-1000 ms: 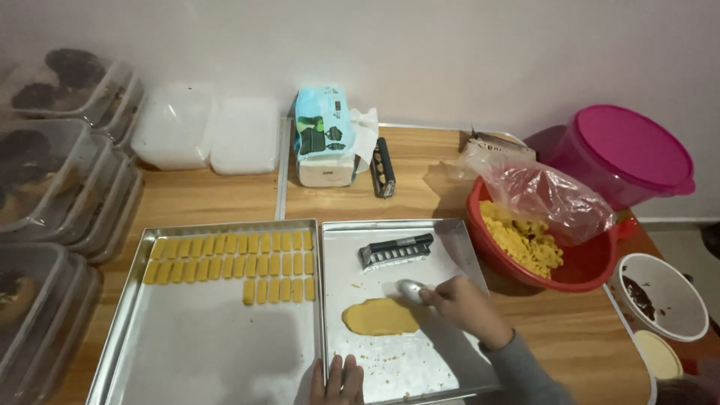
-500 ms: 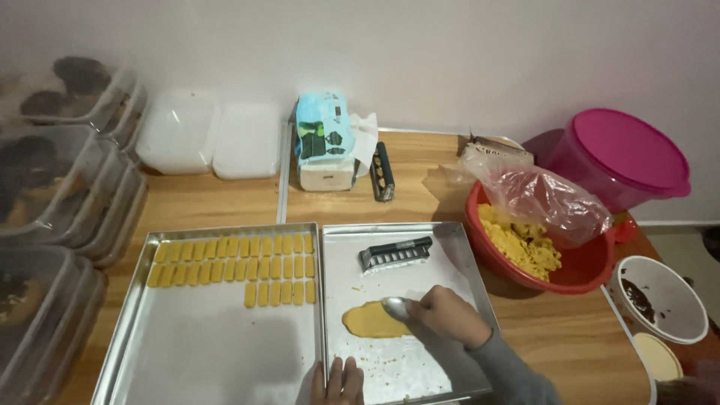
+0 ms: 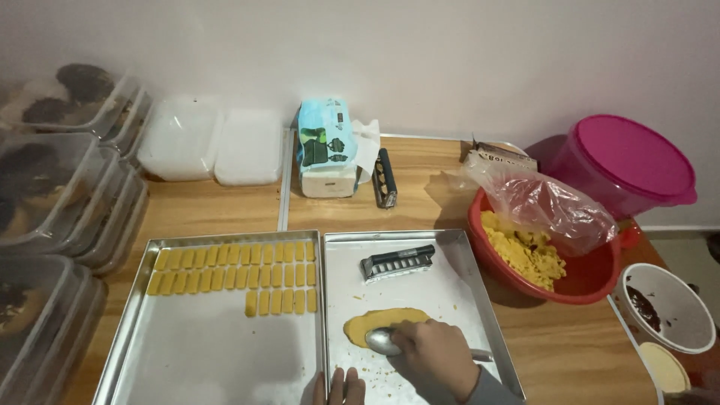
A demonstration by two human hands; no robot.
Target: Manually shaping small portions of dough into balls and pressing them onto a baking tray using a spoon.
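Observation:
My right hand (image 3: pixel 435 357) grips a metal spoon (image 3: pixel 384 341) and presses its bowl onto a flat patch of yellow dough (image 3: pixel 375 322) in the right metal tray (image 3: pixel 480 300). My left hand (image 3: pixel 341 388) rests on the tray's near edge, only its fingertips showing. A ridged metal cutter (image 3: pixel 396 262) lies in the same tray, farther back. The left metal tray (image 3: pixel 187 352) carries rows of small yellow dough bars (image 3: pixel 236 266) along its far side.
A red bowl of yellow dough (image 3: pixel 555 259) under a plastic bag stands to the right, with a pink lidded tub (image 3: pixel 626 169) behind. Two small bowls (image 3: pixel 667 307) sit at the far right. Stacked clear containers (image 3: pixel 52 195) line the left. A tissue pack (image 3: pixel 326 148) stands behind the trays.
My right hand with the spoon has moved left and nearer, from beside the dough patch to on top of it. The left hand stays at the tray's near edge.

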